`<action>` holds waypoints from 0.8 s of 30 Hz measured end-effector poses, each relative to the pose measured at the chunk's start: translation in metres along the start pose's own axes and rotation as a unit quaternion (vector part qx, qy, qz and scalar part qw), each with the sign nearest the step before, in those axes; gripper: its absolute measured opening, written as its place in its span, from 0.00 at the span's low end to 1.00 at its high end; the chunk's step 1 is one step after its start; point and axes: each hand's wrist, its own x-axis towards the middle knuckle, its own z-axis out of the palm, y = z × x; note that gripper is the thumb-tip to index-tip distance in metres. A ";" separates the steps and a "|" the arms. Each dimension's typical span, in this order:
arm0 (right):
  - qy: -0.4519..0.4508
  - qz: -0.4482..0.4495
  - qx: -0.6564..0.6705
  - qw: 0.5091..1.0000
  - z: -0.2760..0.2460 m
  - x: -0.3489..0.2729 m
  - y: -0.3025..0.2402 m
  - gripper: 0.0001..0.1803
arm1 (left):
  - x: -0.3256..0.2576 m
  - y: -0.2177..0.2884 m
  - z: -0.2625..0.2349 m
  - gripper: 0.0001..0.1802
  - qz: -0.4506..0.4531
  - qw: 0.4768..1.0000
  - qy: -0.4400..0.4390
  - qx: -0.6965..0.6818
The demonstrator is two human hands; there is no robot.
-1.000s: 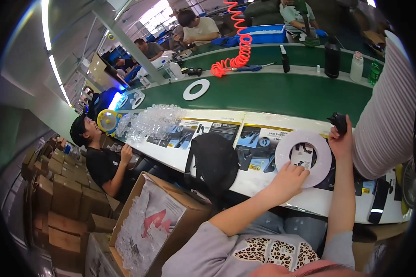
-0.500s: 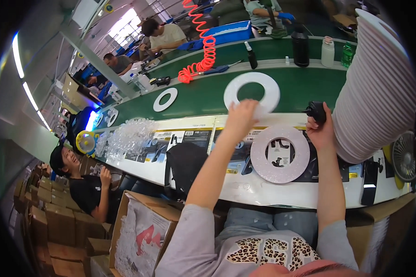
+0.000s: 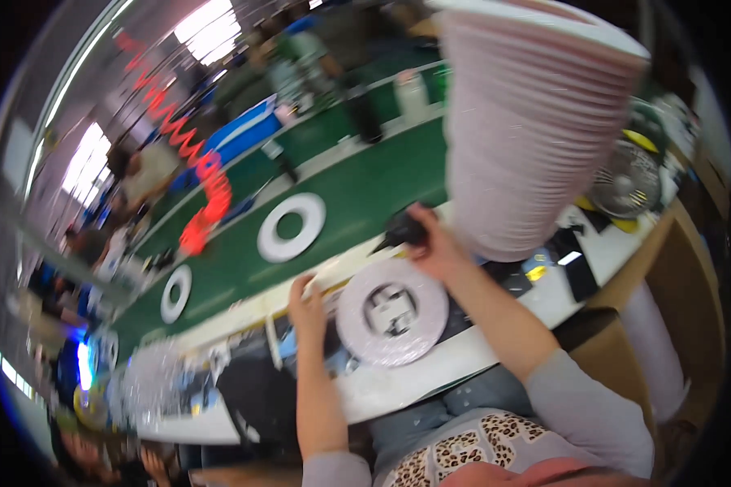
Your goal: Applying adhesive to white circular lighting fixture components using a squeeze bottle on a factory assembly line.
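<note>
In my right hand is a small black object with a thin pointed tip on its left side; its exact kind is unclear. Just below it a pale, speckled flat ring lies on the white bench, and printed sheets show through its hole. My left hand hovers left of that ring, nothing visible in its loosely bent, slightly blurred fingers. Beyond it, a white flat ring rests on the green conveyor belt. A tall stack of white rings rises beside my right hand.
Another white ring lies farther left on the belt. Clear plastic wrap and a black bag sit at left. A red coiled hose hangs over the belt. A small fan stands right, near a cardboard box.
My left hand has let go of the white ring on the belt and drawn back toward the bench. My right hand with the black object has moved closer to the speckled ring. The view has turned right.
</note>
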 end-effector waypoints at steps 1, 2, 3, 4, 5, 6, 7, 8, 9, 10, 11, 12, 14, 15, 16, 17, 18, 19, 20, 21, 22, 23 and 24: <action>-0.016 0.024 -0.003 1.000 0.000 0.000 0.002 0.10 | 0.001 -0.006 0.000 0.10 -0.014 0.999 -0.028 -0.032; -0.034 0.026 -0.006 0.999 -0.011 0.008 0.004 0.10 | 0.000 0.002 0.006 0.09 -0.024 0.998 -0.039 -0.049; -0.049 0.049 -0.013 0.998 -0.012 0.011 0.007 0.10 | -0.003 0.000 0.005 0.08 -0.028 0.993 -0.053 -0.097; -0.049 0.061 -0.014 0.997 -0.005 0.006 0.009 0.11 | -0.005 0.001 0.004 0.09 -0.022 0.989 -0.071 -0.125; -0.051 0.082 -0.016 0.995 0.002 0.002 0.012 0.11 | -0.007 -0.001 0.002 0.09 -0.021 0.985 -0.085 -0.148; -0.049 0.082 -0.025 0.995 0.004 -0.001 0.012 0.11 | -0.009 -0.001 0.006 0.09 -0.009 0.982 -0.100 -0.157; -0.048 0.085 -0.035 0.995 0.004 -0.004 0.011 0.12 | -0.010 -0.001 0.011 0.09 -0.033 0.977 -0.108 -0.182; -0.063 0.074 -0.052 0.994 0.003 -0.007 0.009 0.12 | -0.011 0.002 0.015 0.10 -0.060 0.970 -0.113 -0.206; -0.061 0.063 -0.050 0.995 0.002 -0.010 0.007 0.12 | -0.010 0.004 0.018 0.10 -0.053 0.969 -0.121 -0.209; -0.051 0.060 -0.058 0.995 0.001 -0.012 0.006 0.13 | -0.010 0.006 0.021 0.10 -0.067 0.971 -0.132 -0.189; -0.043 0.063 -0.069 0.995 0.001 -0.014 0.007 0.15 | -0.011 0.006 0.020 0.10 -0.083 0.973 -0.137 -0.167; -0.049 0.061 -0.065 0.995 0.001 -0.014 0.007 0.15 | -0.011 0.008 0.020 0.11 -0.083 0.974 -0.142 -0.153; -0.058 0.057 -0.068 0.994 0.003 -0.014 0.006 0.15 | -0.011 0.008 0.018 0.11 -0.083 0.972 -0.138 -0.171; -0.067 0.052 -0.071 0.994 0.005 -0.014 0.007 0.14 | -0.011 0.008 0.016 0.11 -0.081 0.969 -0.134 -0.190; -0.070 0.060 -0.073 0.993 0.008 -0.014 0.010 0.14 | -0.012 0.006 0.014 0.11 -0.088 0.971 -0.127 -0.185; -0.075 0.076 -0.076 0.991 0.011 -0.013 0.013 0.14 | -0.012 0.002 0.011 0.11 -0.095 0.970 -0.119 -0.188; -0.069 0.049 -0.073 0.994 0.014 -0.013 0.015 0.13 | -0.012 -0.004 0.009 0.12 -0.103 0.970 -0.110 -0.190; -0.064 0.024 -0.071 0.995 0.014 -0.013 0.015 0.13 | -0.011 -0.014 0.014 0.12 -0.089 0.964 -0.105 -0.226; -0.071 0.017 -0.075 0.994 0.009 -0.008 0.015 0.13 | -0.008 -0.009 0.017 0.12 -0.091 0.965 -0.106 -0.224; -0.079 0.011 -0.078 0.994 0.001 -0.003 0.012 0.13 | -0.010 -0.003 0.020 0.12 -0.096 0.962 -0.114 -0.228; -0.074 0.006 -0.086 0.994 -0.001 -0.001 0.011 0.13 | -0.009 0.001 0.023 0.12 -0.104 0.957 -0.120 -0.243; -0.069 -0.002 -0.094 0.993 -0.001 -0.001 0.009 0.13 | -0.006 0.007 0.022 0.12 -0.109 0.959 -0.128 -0.229; -0.066 -0.009 -0.114 0.991 0.002 -0.004 0.009 0.14 | -0.006 0.009 0.020 0.11 -0.102 0.958 -0.133 -0.232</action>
